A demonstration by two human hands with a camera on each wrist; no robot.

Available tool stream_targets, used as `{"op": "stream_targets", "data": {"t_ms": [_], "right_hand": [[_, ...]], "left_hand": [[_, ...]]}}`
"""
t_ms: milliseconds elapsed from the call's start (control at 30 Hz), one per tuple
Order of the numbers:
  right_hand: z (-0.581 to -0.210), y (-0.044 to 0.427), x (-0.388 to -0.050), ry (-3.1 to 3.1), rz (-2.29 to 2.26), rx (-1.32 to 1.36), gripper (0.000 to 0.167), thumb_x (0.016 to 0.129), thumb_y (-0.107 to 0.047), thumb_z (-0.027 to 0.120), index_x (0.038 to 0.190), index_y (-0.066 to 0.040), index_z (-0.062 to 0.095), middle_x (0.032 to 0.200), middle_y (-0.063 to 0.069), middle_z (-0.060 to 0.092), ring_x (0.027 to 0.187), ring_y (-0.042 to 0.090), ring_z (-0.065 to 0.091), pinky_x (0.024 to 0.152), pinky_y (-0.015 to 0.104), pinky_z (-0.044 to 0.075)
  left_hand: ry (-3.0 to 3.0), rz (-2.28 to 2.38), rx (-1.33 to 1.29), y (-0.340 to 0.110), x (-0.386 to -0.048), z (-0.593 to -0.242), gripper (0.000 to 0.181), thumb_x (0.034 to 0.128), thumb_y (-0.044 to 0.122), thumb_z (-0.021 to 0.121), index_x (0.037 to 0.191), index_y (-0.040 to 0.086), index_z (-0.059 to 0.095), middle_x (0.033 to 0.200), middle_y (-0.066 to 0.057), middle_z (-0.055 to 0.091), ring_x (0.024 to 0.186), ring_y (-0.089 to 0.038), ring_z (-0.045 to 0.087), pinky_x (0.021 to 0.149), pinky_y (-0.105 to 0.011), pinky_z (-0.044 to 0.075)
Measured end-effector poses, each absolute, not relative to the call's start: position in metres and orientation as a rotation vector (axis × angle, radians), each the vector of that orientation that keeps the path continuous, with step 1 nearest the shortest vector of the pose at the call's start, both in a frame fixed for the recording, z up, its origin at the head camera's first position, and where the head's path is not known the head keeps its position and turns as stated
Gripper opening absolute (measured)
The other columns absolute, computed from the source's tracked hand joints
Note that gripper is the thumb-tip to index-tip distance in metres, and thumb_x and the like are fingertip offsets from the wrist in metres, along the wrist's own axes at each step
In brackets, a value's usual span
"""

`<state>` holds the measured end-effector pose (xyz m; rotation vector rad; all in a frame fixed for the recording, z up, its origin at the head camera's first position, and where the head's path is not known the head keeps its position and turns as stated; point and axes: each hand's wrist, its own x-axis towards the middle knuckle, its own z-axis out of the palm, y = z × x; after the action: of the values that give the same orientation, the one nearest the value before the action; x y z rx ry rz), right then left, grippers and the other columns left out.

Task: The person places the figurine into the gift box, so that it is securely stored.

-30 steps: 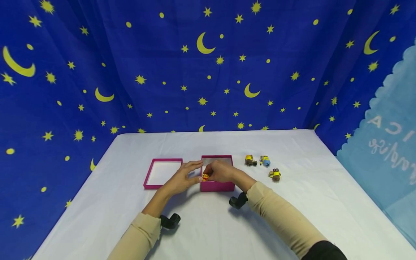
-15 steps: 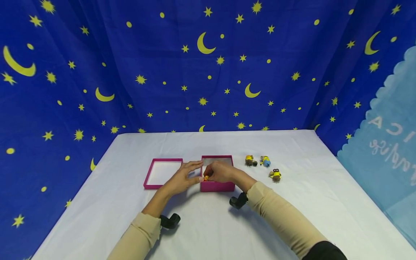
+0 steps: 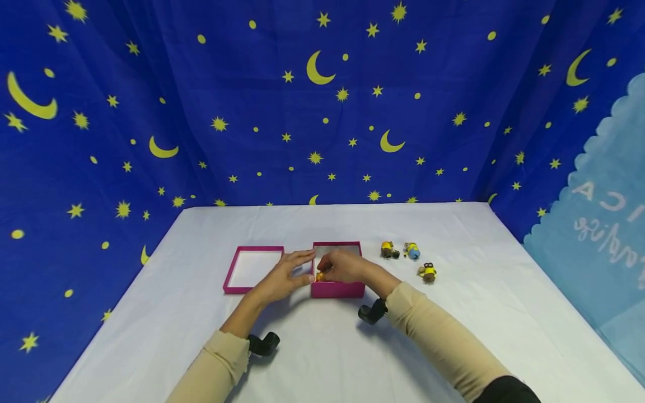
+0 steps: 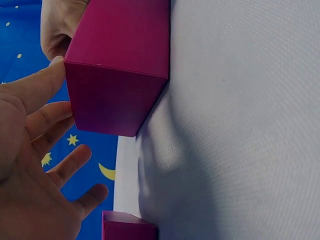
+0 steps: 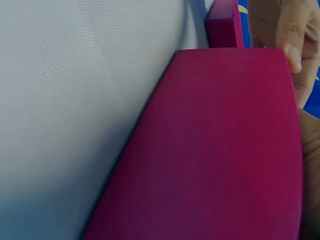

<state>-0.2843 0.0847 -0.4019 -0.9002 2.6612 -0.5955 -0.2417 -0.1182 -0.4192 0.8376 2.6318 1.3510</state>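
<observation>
Evidently a placing step. White table (image 3: 322, 352) fills the lower frame; open magenta box (image 3: 337, 290) just below centre, lid (image 3: 239, 290) to its left. My left hand (image 3: 283, 275), fingers extended, steadies the box's left side. My right hand (image 3: 342, 266) reaches inside, seemingly pinching an orange-yellow figure (image 3: 319, 276) at the near left corner; fingertips partly hidden. Three other figures (image 3: 428, 272) right of centre. Next move, I judge, calls for a low, gentle release.
</observation>
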Motion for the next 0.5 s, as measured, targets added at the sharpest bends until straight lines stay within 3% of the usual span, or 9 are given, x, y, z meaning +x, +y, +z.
{"op": "stream_targets", "data": {"t_ms": [233,500], "right_hand": [[-0.396,0.09,-0.281,2.655,-0.651,-0.902,0.038,0.083,-0.028,0.07,0.114,-0.007,0.067,0.115,0.006,0.069,0.111,0.021,0.063,0.094,0.036,0.051],[-0.387,0.096,-0.281,2.666,-0.74,-0.836,0.048,0.08,-0.035,0.074,0.117,-0.006,0.066,0.115,0.004,0.07,0.111,0.022,0.062,0.096,0.039,0.05]], "left_hand": [[2.623,1.342,0.815,-0.119,-0.24,-0.419,0.056,0.0899,0.023,0.064,0.139,0.005,0.046,0.151,-0.005,0.038,0.14,-0.033,0.026,0.11,-0.055,0.033],[2.645,1.335,0.851,-0.12,-0.242,-0.421,0.056,0.0888,0.022,0.065,0.138,0.004,0.047,0.15,-0.006,0.039,0.14,-0.032,0.027,0.111,-0.052,0.033]]}}
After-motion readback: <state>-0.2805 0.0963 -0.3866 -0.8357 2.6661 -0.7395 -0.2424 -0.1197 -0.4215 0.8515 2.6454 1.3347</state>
